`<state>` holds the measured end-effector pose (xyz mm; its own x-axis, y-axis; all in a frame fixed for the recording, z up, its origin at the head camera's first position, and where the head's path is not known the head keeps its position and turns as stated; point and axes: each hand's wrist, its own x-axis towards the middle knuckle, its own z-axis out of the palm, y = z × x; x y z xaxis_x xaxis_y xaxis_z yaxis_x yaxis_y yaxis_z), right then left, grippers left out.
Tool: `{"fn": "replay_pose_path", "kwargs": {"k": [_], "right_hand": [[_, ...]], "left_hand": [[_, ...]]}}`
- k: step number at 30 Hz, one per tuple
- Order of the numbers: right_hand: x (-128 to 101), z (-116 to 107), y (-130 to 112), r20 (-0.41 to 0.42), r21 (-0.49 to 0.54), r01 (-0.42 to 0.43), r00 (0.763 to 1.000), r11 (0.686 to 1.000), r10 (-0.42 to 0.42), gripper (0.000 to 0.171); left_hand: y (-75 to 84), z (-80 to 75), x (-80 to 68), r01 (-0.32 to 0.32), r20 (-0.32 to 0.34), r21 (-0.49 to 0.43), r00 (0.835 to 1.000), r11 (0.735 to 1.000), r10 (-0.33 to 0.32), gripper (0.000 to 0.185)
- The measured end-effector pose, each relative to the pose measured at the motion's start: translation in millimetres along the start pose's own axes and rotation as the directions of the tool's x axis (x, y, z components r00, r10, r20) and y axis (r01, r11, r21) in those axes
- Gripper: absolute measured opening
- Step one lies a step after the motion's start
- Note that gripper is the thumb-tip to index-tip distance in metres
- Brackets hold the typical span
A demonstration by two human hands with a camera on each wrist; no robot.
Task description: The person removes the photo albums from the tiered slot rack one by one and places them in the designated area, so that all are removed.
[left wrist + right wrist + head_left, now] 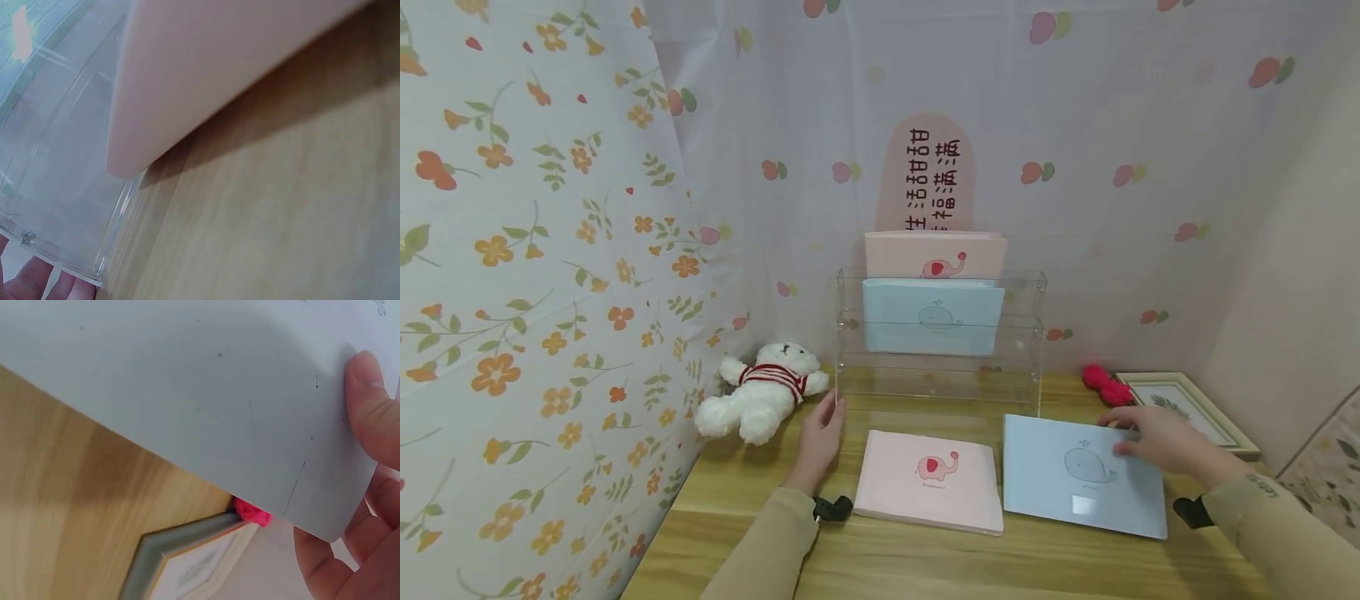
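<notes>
Now, right hand: the right hand pinches the far right corner of the blue book, thumb on the cover in the right wrist view, fingers curled under the edge, so that corner is lifted off the table.
Left hand: the left hand lies with straight, relaxed fingers against the lower left corner of the clear rack; the left wrist view shows fingertips at the rack's base; it holds nothing.
Blue book: lies on the table right of the pink book, just in front of the rack's right end.
Pink book: flat on the table between the two hands, touched by neither.
Rack: upright at the back of the table, with another pink book on the upper tier and another blue one below it.
Nearby: a red thing and a picture frame sit just behind the right hand; a white bear lies left of the rack.
Risk, grip: the hold is at one corner only, so I judge the blue book could sag, swing or slip out.
Risk, rack: the rack is light and clear; a knock from the book's edge could shift or tip it, and the left hand only rests on it.
Risk, clutter: a wide sweep of the right hand could knock the red thing or the frame.
</notes>
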<state>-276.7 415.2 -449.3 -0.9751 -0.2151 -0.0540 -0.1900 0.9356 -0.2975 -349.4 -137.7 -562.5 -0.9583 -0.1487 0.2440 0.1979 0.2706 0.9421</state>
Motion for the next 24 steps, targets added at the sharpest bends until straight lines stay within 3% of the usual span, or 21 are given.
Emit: {"fn": "replay_pose_path", "kwargs": {"k": [10, 17, 24], "right_hand": [[13.0, 16.8, -3.7, 0.065, -0.015, -0.011, 0.998, 1.000, 0.012, 0.037], [18.8, 37.6, -1.3, 0.129, -0.004, -0.084, 0.988, 0.996, 0.084, 0.035], [21.0, 47.4, 0.0, 0.099, -0.005, -0.061, 0.993, 0.998, 0.061, 0.030]], "left_hand": [[-3.2, 1.6, 1.1, -0.003, -0.005, -0.008, 1.000, 1.000, 0.003, 0.047], [-3.1, 2.9, 0.5, -0.022, -0.014, 0.005, 1.000, 1.000, 0.022, 0.046], [-9.0, 4.9, 3.6, -0.073, -0.050, 0.039, 0.996, 0.997, 0.074, 0.046]]}}
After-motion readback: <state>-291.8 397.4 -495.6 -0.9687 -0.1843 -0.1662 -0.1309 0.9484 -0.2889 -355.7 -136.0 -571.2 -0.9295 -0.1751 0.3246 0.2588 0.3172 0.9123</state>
